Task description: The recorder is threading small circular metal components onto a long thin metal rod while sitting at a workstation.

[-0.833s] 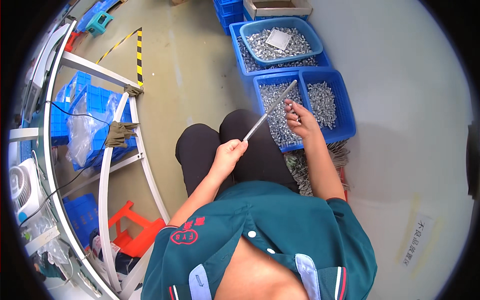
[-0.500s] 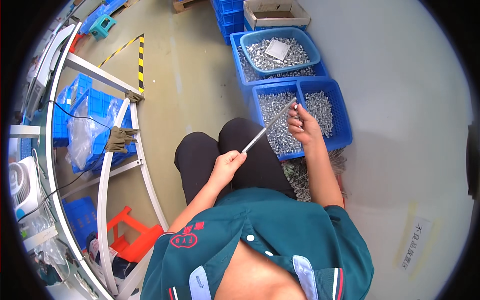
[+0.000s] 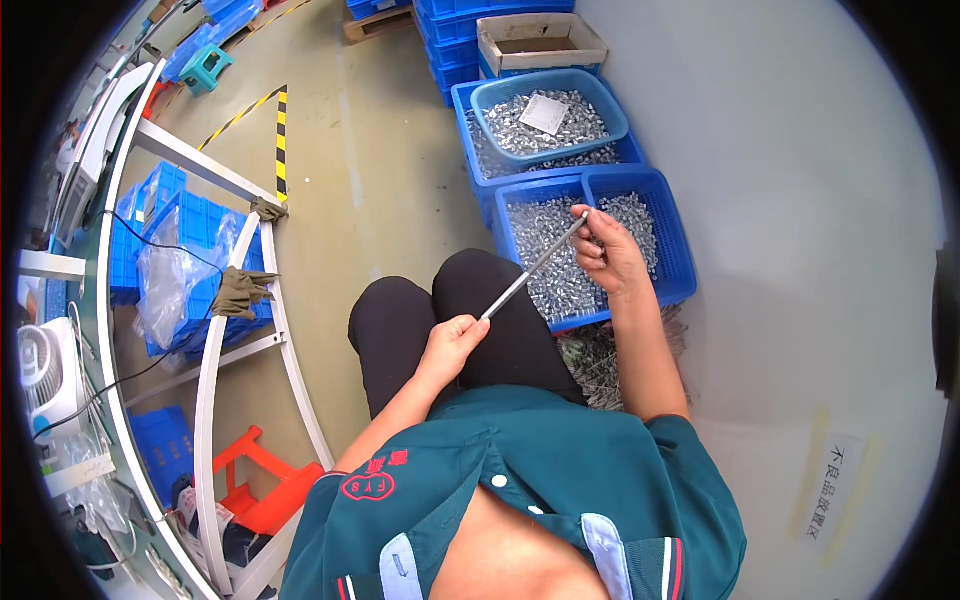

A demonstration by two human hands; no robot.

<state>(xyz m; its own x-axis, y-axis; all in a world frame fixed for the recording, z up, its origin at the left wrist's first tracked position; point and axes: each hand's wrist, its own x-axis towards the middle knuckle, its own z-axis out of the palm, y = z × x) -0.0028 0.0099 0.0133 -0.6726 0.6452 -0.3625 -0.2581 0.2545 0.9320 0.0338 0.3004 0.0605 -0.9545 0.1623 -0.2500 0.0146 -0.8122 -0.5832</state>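
A thin grey metal rod [image 3: 535, 268] slants up and to the right above my lap. My left hand [image 3: 452, 348] is closed round its lower end, over my knees. At the upper end, the thumb and forefinger of my right hand [image 3: 612, 250] pinch the tip, while the other fingers curl loosely. Whether a small part sits on the tip between those fingers, I cannot tell. Beneath my right hand stands a blue divided basket [image 3: 683, 240] with small silvery metal parts [image 3: 545, 222] in both compartments.
Behind it, a light blue basin [image 3: 618, 118] of metal parts rests in another blue crate [image 3: 462, 105]. Thin metal pieces [image 3: 595, 368] lie beside my right thigh. A white-framed bench [image 3: 210, 395] with a red stool [image 3: 270, 490] is at left; a pale wall [image 3: 790, 250] borders the right.
My right thumb and forefinger have shifted on the rod's upper tip, and the hand sits slightly lower over the basket. My left hand keeps its hold. The whole view has tilted a little.
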